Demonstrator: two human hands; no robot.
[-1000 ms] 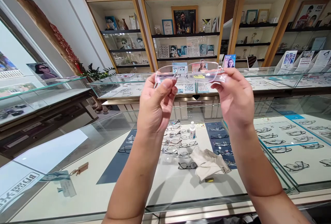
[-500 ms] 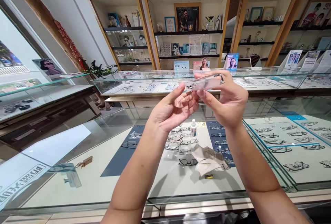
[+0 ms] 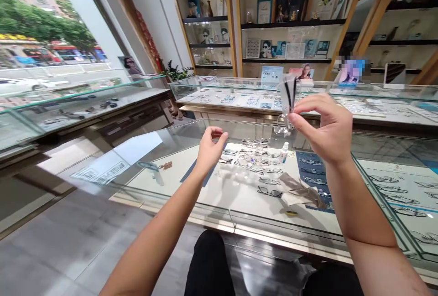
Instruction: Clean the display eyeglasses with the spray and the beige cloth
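Observation:
My right hand point(image 3: 325, 127) is raised over the display counter, pinching a pair of eyeglasses point(image 3: 288, 100) between thumb and forefinger. The glasses stand on end, their dark temples side by side, with clear lenses hard to see against the background. To the left, my left hand point(image 3: 212, 146) hovers over the counter glass with its fingers curved, a gap between them and the thumb, and nothing held. Below the hands are a small white spray bottle point(image 3: 284, 152), a crumpled beige cloth point(image 3: 301, 190) and a black-framed pair of glasses point(image 3: 269, 191).
Several glasses frames lie in rows inside the glass counter point(image 3: 164, 195). A small yellow and black item point(image 3: 292, 213) sits near its front edge. Another display case point(image 3: 222, 97) runs behind, below wall shelves point(image 3: 284, 24). A window point(image 3: 51, 36) is at far left.
My hands have parted: the left has let go and moved left and down. My right hand has turned the glasses from lying level to standing on end. The view has swung left.

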